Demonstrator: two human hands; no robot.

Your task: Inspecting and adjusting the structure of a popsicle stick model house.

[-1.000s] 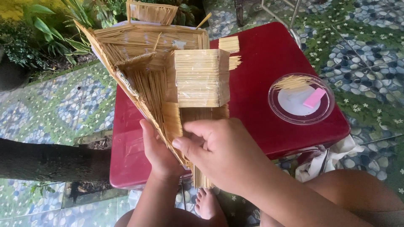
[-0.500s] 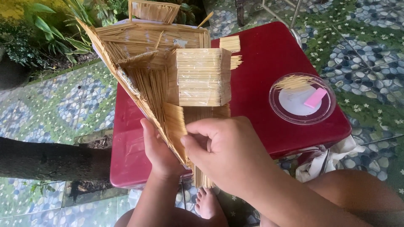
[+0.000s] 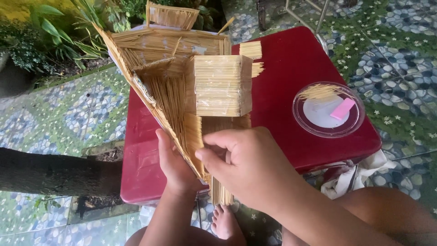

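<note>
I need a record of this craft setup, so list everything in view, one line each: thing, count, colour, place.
Stick model: one, pale straw yellow, standing on the table, held at its near edge.
Table: one, dark red, centre of view.
Round lid: one, clear plastic, on the table's right side.
Loose sticks: a small heap, straw yellow, inside the lid.
Pink piece: one, pink, flat, inside the lid.
White cloth: one, white, below the table's right corner.
Plants: several, green, top left.
Tiled floor: pebble pattern, blue and green, all around.
Left hand: one, supporting the model's slanted side.
Right hand: one, fingers pinched at the model's lower edge.
</note>
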